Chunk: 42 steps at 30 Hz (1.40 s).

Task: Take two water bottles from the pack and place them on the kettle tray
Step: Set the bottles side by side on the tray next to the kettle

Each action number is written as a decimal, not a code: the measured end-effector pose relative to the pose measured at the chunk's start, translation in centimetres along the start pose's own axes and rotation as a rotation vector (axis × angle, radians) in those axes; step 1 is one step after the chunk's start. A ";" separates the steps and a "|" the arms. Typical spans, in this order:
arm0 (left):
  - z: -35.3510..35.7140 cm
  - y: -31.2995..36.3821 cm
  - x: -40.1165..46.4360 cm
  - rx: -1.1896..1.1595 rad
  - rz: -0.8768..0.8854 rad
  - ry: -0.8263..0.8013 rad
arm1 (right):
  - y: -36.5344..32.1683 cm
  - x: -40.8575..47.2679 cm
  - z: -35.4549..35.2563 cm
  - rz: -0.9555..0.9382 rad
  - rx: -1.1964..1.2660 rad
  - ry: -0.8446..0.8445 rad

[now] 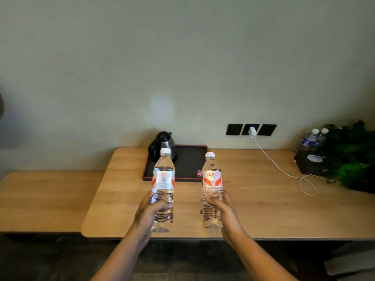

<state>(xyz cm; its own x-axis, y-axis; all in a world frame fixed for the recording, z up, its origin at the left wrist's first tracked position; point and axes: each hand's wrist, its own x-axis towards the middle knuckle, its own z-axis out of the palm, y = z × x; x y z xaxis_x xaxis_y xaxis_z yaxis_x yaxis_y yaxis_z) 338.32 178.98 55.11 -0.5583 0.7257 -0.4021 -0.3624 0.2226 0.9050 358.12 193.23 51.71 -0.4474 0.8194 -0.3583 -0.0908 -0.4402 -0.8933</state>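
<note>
A wooden desk carries a black kettle tray with a kettle on it. In front, above the desk, the left hand wraps one upright water bottle and the right hand wraps another bottle, both held clear of the tray

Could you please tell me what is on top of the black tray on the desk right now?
Only the kettle stands on the tray, at its back left corner. The bottle in the left hand covers the kettle's base, and the front right corner is partly hidden behind the other bottle.
</note>
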 end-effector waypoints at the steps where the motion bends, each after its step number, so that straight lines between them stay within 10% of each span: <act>1: -0.2 0.2 0.4 -0.002 -0.002 -0.009 | -0.1 0.1 0.3 -0.004 0.003 0.001; 18: 0.7 1.0 7.3 0.033 -0.039 -0.155 | 1.2 3.6 1.2 -0.024 -0.016 0.111; 42: 9.1 6.1 24.6 0.018 -0.042 0.001 | -5.3 33.3 0.0 0.131 -0.216 -0.114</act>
<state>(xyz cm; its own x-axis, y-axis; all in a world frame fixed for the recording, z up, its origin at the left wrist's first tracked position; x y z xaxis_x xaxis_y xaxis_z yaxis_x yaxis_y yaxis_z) 329.17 204.10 52.02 -0.5433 0.7149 -0.4402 -0.3722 0.2649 0.8895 343.66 222.85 44.56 -0.5414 0.7085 -0.4526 0.1611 -0.4409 -0.8830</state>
